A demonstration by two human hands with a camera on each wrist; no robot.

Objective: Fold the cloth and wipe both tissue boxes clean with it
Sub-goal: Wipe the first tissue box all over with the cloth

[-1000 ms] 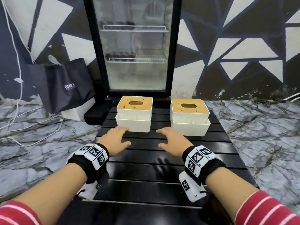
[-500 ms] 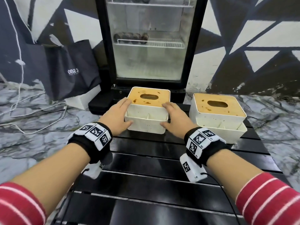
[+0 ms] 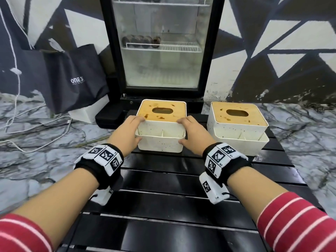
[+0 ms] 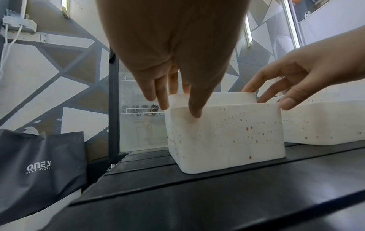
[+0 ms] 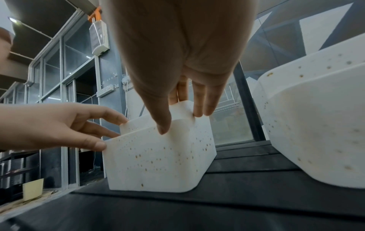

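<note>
Two white tissue boxes with stained wooden lids stand on a black slatted table. Both of my hands hold the left tissue box by its sides. My left hand has its fingers on the left wall and its thumb on the front. My right hand mirrors that on the right wall. The left wrist view shows the speckled left box under my left hand. In the right wrist view my right hand pinches the same box. The right tissue box stands untouched. No cloth is in view.
A glass-door fridge stands right behind the table. A black bag leans on the wall at the left, with a white box and white cables on the marble floor. The near half of the table bears only my forearms.
My hands left the table top and went forward to the left tissue box, closing in on its two sides. The head view has moved closer and to the left.
</note>
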